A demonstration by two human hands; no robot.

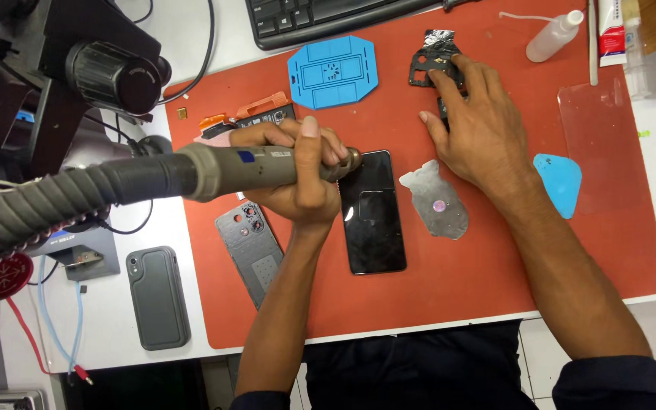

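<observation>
The dark smartphone [373, 212] is lying flat, glass up, on the orange work mat [457, 296], near the middle of the tabletop and closer to its near edge than to the far one. Just left of it a grey back cover [252, 254] is lying on the mat, and beyond the mat's left edge a grey phone case [158, 298] is resting on the bare tabletop.

The left hand [298, 171] is closing fully around the grey hot-air handpiece [267, 163], thumb on top, and is aiming the metal nozzle [349, 161] at the phone's far left corner. Judged from this pose, the nozzle is best kept just above the glass rather than touching it, with the corrugated hose [47, 201] trailing freely off the left edge so that it is not dragging the wrist.

Right of the phone a thin metal shield plate [438, 201] is lying on the mat. Farther back, the right hand [476, 125] is pressing down with spread fingers on a small black frame part [434, 64] near the far edge; whether it is pinching anything cannot be told. A blue triangular pick [559, 182] is sitting near the right edge, and a blue fixture plate [333, 72] near the far edge.
</observation>
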